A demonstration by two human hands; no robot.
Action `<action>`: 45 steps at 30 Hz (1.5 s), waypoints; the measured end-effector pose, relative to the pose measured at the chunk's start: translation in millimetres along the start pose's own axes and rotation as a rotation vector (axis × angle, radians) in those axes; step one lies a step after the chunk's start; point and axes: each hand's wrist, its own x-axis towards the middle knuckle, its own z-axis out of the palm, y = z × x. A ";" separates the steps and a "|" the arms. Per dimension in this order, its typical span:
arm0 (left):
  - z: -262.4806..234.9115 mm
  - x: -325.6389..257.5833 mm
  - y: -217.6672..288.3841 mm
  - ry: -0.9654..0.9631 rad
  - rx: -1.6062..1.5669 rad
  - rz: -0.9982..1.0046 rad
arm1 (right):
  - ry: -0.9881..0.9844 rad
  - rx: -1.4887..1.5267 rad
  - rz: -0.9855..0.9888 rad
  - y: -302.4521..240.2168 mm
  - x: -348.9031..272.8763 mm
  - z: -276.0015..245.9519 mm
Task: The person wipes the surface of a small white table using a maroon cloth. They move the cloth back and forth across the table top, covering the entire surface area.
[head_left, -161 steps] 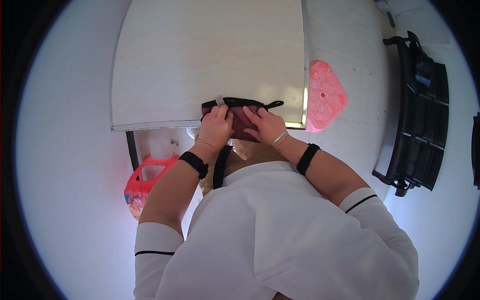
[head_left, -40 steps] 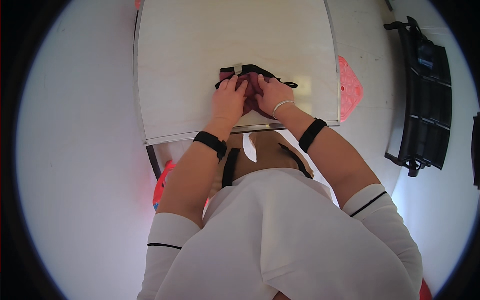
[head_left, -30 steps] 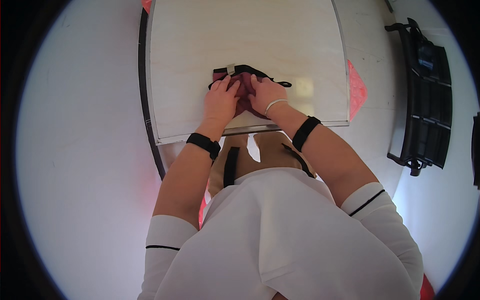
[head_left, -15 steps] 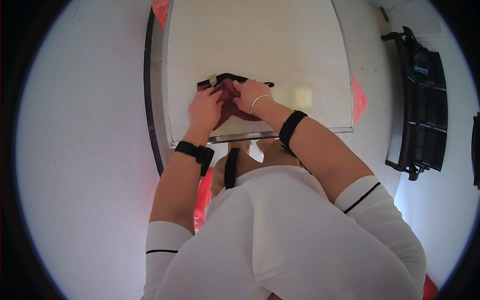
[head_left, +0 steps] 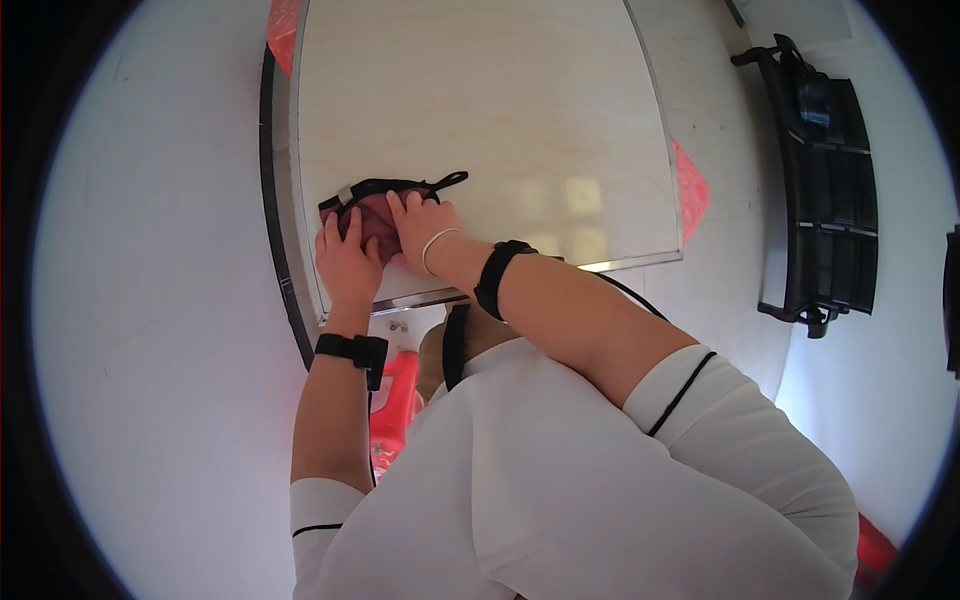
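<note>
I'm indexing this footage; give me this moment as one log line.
left hand: on maroon fabric item; right hand: on same item; black loop: item's far right; surface: pale table

Black bench (head_left: 845, 190), pink stool (head_left: 689, 195) (part-hidden)

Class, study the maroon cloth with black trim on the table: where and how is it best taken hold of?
Probably by the black loop, approached from the right: it juts out past the right end of the maroon cloth, uncovered, so fingers could pinch it. The left hand and right hand cover much of the cloth's near part.
</note>
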 end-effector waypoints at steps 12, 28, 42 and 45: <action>1.1 18.3 -6.7 -0.231 0.043 -0.003 | -0.015 0.047 0.106 -10.0 14.5 13.9; 29.1 38.5 -34.0 -0.349 -0.041 0.190 | 0.005 0.090 0.258 -20.9 35.5 39.7; 81.4 61.6 -71.6 -0.310 -0.181 0.312 | 0.014 0.123 0.368 -31.7 78.1 68.3; 86.6 68.0 -78.6 -0.324 -0.209 0.346 | 0.031 0.113 0.361 -31.3 84.8 73.8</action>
